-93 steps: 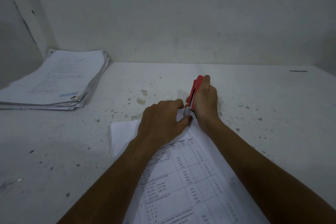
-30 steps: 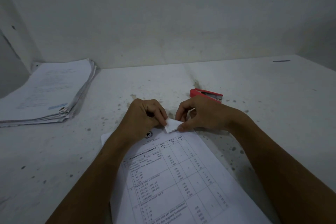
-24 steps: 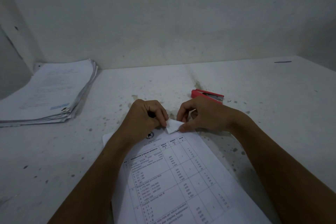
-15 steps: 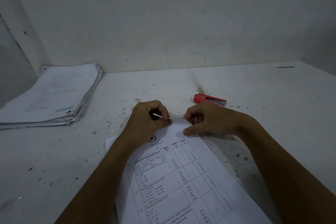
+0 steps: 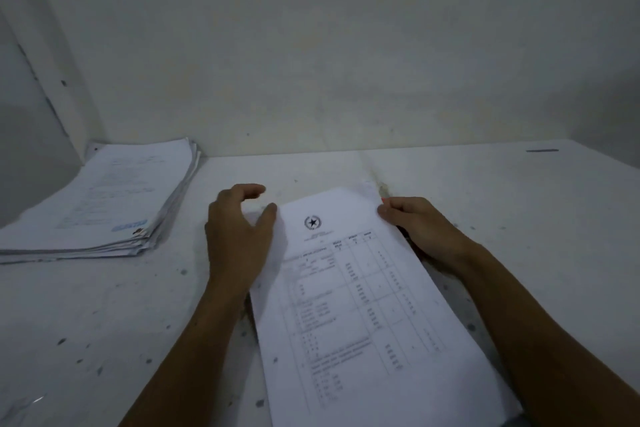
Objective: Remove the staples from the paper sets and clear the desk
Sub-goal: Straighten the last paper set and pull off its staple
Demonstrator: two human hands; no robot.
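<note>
Head view, item one: the paper set (image 5: 349, 288) is lying lengthwise on the desk (image 5: 485, 191) between my forearms, its far end lifting slightly, presumably so I can carry it off. My right hand (image 5: 419, 232) is pinching its top right corner between thumb and curled fingers, which I judge is steadying the sheets for a lift or a shuffle. My left hand (image 5: 239, 236) is hovering at the left edge, fingers loosely spread and holding nothing, thumb just touching the sheet's margin, seemingly readying to square it. Whether a staple is remaining I cannot tell. Printed matter: a round emblem with a black star (image 5: 312, 222) heading a ruled table; the text is blurring beyond reading. Item two: a paper stack (image 5: 100, 198) is sitting well apart at far left against the wall, bearing an unreadable blue label (image 5: 129, 226), likely the destination pile.
</note>
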